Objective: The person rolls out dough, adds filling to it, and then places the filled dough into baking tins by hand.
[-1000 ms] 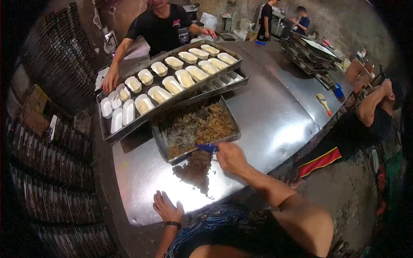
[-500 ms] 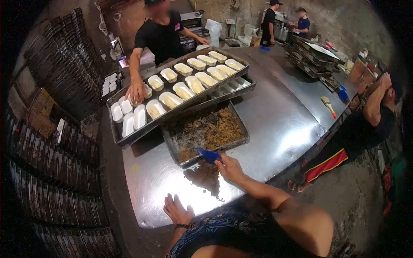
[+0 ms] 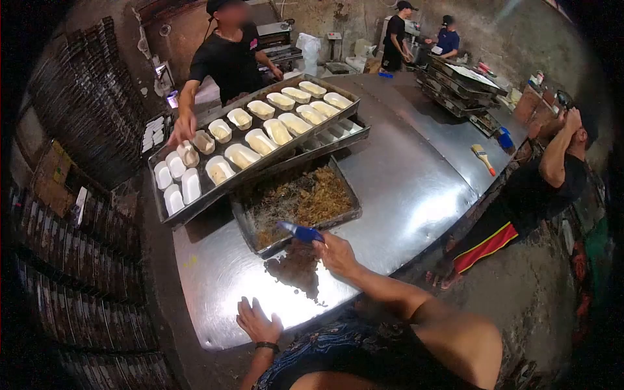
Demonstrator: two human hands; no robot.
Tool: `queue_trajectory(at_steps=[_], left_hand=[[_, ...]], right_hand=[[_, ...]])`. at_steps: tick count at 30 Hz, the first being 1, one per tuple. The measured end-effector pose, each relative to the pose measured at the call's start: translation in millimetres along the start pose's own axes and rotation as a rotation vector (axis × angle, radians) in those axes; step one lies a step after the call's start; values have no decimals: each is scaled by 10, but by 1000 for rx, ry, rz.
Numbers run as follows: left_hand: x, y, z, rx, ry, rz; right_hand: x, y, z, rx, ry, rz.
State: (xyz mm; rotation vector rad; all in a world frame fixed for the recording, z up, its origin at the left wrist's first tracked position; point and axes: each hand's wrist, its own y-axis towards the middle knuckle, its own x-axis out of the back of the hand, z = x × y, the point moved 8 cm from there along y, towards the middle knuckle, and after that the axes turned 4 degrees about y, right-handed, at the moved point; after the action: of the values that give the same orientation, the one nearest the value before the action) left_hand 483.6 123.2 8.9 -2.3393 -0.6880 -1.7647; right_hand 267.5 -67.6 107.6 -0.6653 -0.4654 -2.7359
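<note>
My right hand [image 3: 339, 255] is closed around the handle of a blue scraper [image 3: 304, 233]. Its pale blade points left, over the near edge of a dark metal tray [image 3: 357, 213]. Brown and golden crumbs [image 3: 323, 198] cover much of that tray's bottom. Just below the scraper, a patch of dark brown crumbly residue [image 3: 296, 272] lies on the shiny metal tabletop [image 3: 390, 240]. My left hand [image 3: 259, 322] rests flat on the table near its front edge, fingers apart and holding nothing.
A large tray [image 3: 260, 170] of batter-filled paper cups overlaps another tray [image 3: 354, 138] behind the crumbs. Across the table a co-worker's hand [image 3: 182, 129] touches the cups. A brush [image 3: 483, 159] and stacked trays [image 3: 448, 91] lie right; another person [image 3: 533, 188] stands there.
The view has shifted slightly, moving the scene left. My right hand still holds the scraper, whose blade now shows paler. The co-worker's hand has moved among the cups at the tray's left end.
</note>
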Motion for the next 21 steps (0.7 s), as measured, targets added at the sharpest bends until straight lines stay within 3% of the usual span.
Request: queue_trajectory(at_steps=[2, 5, 8, 11, 12, 16, 17, 19, 21], left_hand=[[-33, -14, 4, 3, 26, -13], [-17, -20, -15, 12, 22, -29], [35, -31, -66, 33, 7, -68], [15, -35, -74, 27, 19, -139], [74, -32, -151, 58, 31, -138], [-120, -81, -189, 227, 138, -150], [-126, -93, -241, 268, 158, -153], [-198, -75, -284, 361, 184, -172], [-218, -73, -342, 418, 201, -143]], right_hand=[[190, 38, 196, 72, 120, -105], [221, 31, 350, 143, 151, 10], [142, 1, 387, 436, 204, 59], [23, 64, 59, 301, 67, 281], [110, 84, -21, 156, 115, 343], [494, 271, -256, 136, 93, 383], [599, 336, -360, -4, 201, 389], [823, 449, -533, -54, 359, 187], [912, 527, -628, -153, 446, 222]])
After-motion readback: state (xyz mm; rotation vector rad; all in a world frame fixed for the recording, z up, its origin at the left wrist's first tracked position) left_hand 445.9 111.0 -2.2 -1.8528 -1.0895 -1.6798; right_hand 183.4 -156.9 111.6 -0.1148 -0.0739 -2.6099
